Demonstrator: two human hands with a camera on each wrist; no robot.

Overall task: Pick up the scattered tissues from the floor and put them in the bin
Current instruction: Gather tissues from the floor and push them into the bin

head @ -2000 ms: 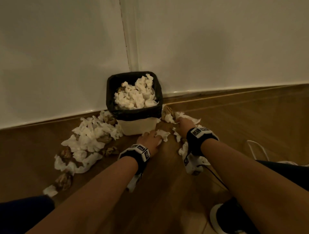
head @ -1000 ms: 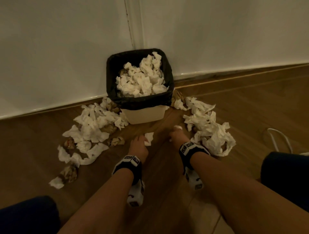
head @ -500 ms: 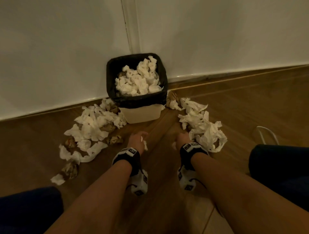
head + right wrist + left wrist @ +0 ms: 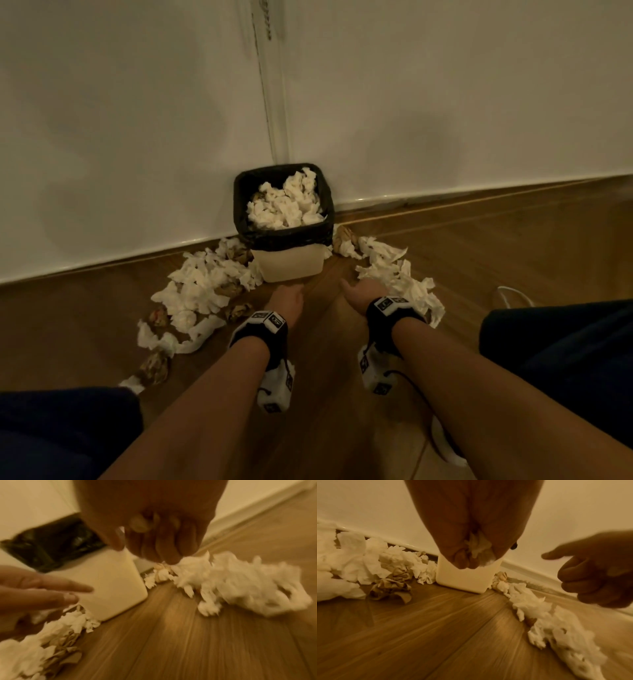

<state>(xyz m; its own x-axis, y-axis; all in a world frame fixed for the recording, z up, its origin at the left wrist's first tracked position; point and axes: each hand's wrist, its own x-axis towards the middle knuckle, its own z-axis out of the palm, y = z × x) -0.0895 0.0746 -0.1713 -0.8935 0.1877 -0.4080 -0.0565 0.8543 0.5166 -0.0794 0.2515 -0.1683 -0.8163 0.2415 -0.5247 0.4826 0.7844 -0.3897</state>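
Left hand clenched round a tissue wad, centre frame before the bin. Right hand curled, contents too blurred to tell. Scattered tissues flanking the bin on the floor.

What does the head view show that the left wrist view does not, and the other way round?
Only the head view shows the tissues heaped inside the bin and both forearms with wrist bands. Only the left wrist view shows a white tissue wad gripped in the left hand. Both show the bin's cream base, tissue piles on either side of it, the wooden floor and the right hand.
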